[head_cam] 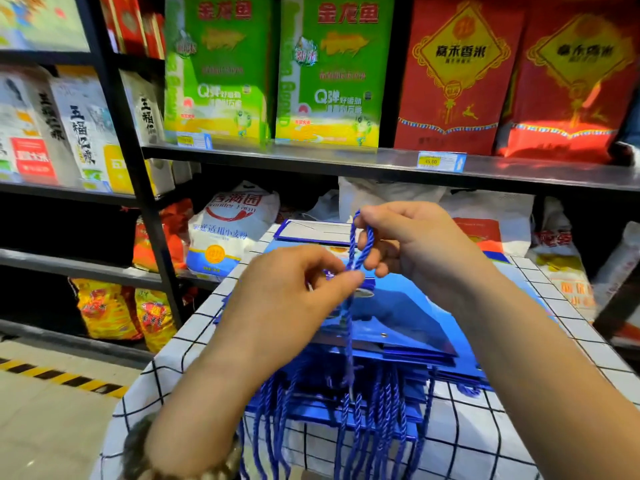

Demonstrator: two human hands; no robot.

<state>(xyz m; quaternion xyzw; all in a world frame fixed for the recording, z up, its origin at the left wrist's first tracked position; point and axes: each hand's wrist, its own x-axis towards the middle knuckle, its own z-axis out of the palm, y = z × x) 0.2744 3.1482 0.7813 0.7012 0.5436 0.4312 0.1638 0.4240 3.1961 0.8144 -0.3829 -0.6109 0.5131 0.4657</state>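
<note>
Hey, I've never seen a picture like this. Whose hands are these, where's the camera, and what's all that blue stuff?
There is no machine here. This is one picture from a wide-angle camera worn on a person's head, looking forward and down, so the arms reach in from the bottom. The left hand and the right hand are bare. Both pinch a blue twisted cord: the right hand holds its loop up, and the left hand pinches it lower down. Under the hands lies a stack of flat glossy blue paper bags, with more cord handles hanging over the near edge. The stack sits on a white cloth with a black grid. Behind stand dark shop shelves holding green sacks and red sacks.
</note>
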